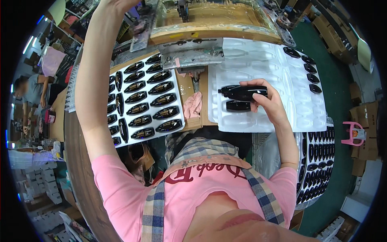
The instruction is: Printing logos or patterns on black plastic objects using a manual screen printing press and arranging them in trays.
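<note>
In the head view, the fingers [259, 82] of the right hand [273, 101] are bent round a glossy black bottle [242, 93], the thumb pressed on its near side; we see it held lengthwise above a white moulded tray [270, 68], its narrow tip toward the left. Just below it, beside the fingertips, we find a shorter black piece [238, 106] (whether it is gripped too or lies on the tray, we cannot tell). Along the right edge of that tray we count four more black bottles [311, 78] in a column.

The left hand [123, 4] reaches far up and is cut by the upper edge, so we cannot tell whether its fingers are clenched, released or grasping anything. Near it we make out a wooden frame [217, 31], with a stained metal fixture [192, 55] in front.

To the left we see a second white tray [181, 117] with rows of gold-printed black bottles [163, 87], some turned crosswise. Between the two trays lies a crumpled pink cloth [193, 105]. We note further stacked black bottles [320, 152] at lower right, a pink stool [354, 134] beyond them, and another person [36, 90] at far left.
</note>
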Available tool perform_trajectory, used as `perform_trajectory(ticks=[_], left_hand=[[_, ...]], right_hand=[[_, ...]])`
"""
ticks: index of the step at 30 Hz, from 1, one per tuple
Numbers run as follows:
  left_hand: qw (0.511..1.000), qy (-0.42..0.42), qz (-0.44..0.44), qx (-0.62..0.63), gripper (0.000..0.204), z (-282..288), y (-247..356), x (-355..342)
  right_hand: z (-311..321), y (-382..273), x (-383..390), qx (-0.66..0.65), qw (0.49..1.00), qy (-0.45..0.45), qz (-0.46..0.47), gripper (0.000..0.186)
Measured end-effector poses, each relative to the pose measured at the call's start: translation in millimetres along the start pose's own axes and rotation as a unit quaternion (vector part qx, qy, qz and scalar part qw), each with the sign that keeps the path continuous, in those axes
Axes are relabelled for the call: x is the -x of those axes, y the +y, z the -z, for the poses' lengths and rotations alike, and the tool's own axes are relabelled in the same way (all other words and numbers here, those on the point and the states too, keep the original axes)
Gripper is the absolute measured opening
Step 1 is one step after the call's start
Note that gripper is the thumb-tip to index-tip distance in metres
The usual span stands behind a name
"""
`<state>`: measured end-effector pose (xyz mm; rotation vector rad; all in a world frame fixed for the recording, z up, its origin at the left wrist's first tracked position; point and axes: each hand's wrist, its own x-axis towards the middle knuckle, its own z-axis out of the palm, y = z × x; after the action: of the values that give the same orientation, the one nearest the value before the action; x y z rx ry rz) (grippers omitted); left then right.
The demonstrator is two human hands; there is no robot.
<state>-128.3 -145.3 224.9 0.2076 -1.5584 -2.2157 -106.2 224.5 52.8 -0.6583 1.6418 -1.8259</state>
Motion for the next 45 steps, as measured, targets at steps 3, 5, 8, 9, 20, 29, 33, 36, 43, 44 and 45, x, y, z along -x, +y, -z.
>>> perform_trajectory(ticks=[3,5,8,9,20,29,33,36,43,44,45], left_hand=[[0.998,0.008,0.044,0.049,0.021,2.9,2.4,-9.7],[0.994,0.002,0.071,0.083,0.020,-0.1,7.7,-10.4],[0.994,0.057,0.029,0.085,0.019,-20.6,12.7,7.3],[0.995,0.057,0.018,0.080,0.020,-20.8,13.2,9.2],[0.988,0.041,0.080,0.126,0.034,-16.4,13.6,9.4],[0.998,-0.007,0.033,0.060,0.048,-9.6,13.6,21.4],[0.995,-0.065,-0.058,0.051,0.054,-16.7,6.7,55.5],[0.985,-0.132,-0.101,0.051,0.051,-21.5,-7.3,100.6],[0.958,-0.256,-0.051,-0.115,0.025,39.7,-110.5,196.0],[0.963,-0.241,-0.037,-0.113,0.025,50.3,-125.2,204.3],[0.975,-0.206,-0.002,-0.087,0.023,57.9,-137.6,211.0]], right_hand=[[-12.7,-5.6,7.1,0.072,0.997,0.002,0.038,0.039],[-14.5,-1.5,11.0,0.105,0.991,-0.006,0.086,0.048],[-12.4,-2.5,16.2,0.186,0.974,-0.016,0.126,0.057],[-13.3,-3.8,16.1,0.236,0.962,-0.014,0.134,0.057],[-34.9,-4.2,0.3,0.501,0.821,0.004,0.276,0.048],[-39.8,-14.8,-34.5,0.509,0.800,0.015,0.317,0.040],[-27.9,-14.0,-93.3,0.400,0.880,0.025,0.256,0.041],[-22.5,1.3,-136.0,0.472,0.856,0.026,0.209,0.041],[-63.6,13.5,-161.2,0.437,0.859,-0.017,0.266,0.048],[-63.3,13.9,-156.6,0.429,0.874,-0.015,0.229,0.048],[-63.6,15.5,-153.2,0.423,0.869,-0.007,0.255,0.047]])
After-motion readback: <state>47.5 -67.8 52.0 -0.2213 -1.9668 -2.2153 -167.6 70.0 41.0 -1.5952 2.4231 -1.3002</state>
